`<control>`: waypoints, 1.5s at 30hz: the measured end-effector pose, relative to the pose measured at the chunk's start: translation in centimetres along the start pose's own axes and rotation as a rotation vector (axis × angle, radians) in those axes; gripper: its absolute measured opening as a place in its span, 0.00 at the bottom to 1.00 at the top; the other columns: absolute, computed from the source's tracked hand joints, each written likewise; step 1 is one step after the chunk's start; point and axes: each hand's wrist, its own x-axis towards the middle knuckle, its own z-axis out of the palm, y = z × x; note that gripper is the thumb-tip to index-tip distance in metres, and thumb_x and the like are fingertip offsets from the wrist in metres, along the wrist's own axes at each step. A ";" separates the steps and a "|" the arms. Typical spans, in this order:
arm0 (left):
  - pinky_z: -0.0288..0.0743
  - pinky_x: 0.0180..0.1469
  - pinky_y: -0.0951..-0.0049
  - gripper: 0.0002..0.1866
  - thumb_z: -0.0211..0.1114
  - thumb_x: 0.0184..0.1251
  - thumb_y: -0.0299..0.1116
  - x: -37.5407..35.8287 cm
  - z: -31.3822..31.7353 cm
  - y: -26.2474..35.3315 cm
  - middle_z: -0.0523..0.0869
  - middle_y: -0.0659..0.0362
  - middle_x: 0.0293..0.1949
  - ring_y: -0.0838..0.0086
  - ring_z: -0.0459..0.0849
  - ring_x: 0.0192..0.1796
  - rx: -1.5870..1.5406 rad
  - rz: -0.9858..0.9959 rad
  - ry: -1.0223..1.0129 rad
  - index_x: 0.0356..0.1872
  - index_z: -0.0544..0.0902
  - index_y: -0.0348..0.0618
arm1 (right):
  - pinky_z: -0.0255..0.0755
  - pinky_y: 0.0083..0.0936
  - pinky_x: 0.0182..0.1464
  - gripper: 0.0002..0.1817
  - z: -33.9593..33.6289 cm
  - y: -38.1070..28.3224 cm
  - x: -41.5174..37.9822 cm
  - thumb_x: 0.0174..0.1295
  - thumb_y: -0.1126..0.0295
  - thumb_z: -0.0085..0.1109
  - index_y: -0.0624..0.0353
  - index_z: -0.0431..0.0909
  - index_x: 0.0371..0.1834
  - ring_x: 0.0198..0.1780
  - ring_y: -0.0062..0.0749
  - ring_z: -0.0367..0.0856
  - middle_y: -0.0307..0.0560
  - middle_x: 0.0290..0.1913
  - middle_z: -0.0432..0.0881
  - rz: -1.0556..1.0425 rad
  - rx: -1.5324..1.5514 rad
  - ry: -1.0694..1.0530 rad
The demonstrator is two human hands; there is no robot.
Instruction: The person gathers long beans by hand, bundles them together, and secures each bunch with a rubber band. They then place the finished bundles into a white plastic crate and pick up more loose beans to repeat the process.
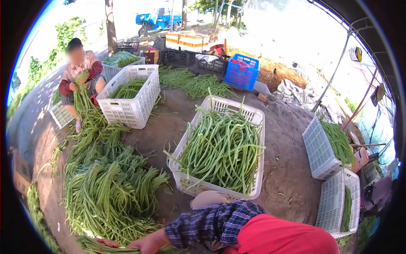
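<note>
At the bottom left edge, my right hand (148, 244), in a plaid sleeve, is closed on a bundle of long green beans (95, 244). Only some fingers of my left hand (108, 242) show, curled over the same bundle; the rest is cut off by the frame. Just above the hands lies a large heap of long beans (110, 190), some tied in bunches. A white plastic crate (259, 169) filled with loose long beans stands in front of my knees, with beans poking over its rim.
Another person (80, 70) sits at the far left, holding long beans in both hands. White crates (127, 108) with beans stand near them; more crates (323, 148) stand at the right. A blue crate (242, 72) and black crates (179, 57) line the back, beside beans on the ground.
</note>
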 end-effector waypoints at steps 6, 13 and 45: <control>0.72 0.43 0.64 0.26 0.58 0.59 0.47 -2.0 2.3 1.0 0.78 0.53 0.43 0.66 0.77 0.42 -0.070 0.141 -0.046 0.51 0.67 0.37 | 0.70 0.18 0.36 0.31 0.9 1.3 0.1 0.39 0.78 0.59 0.65 0.62 0.52 0.36 0.22 0.75 0.42 0.32 0.75 -0.277 -0.051 0.074; 0.72 0.42 0.62 0.24 0.62 0.59 0.33 -4.4 5.8 1.4 0.78 0.48 0.46 0.64 0.77 0.42 0.262 0.319 -0.020 0.53 0.68 0.28 | 0.68 0.22 0.43 0.34 1.7 2.8 1.5 0.44 0.82 0.55 0.59 0.60 0.60 0.41 0.23 0.73 0.43 0.43 0.75 -0.757 -0.385 0.457; 0.63 0.59 0.67 0.35 0.61 0.59 0.46 -5.1 1.3 0.8 0.71 0.51 0.55 0.66 0.71 0.56 -0.065 0.087 -0.013 0.62 0.60 0.37 | 0.68 0.21 0.41 0.24 4.0 3.2 1.5 0.38 0.82 0.58 0.60 0.69 0.44 0.39 0.19 0.73 0.41 0.34 0.78 -0.658 -0.517 0.521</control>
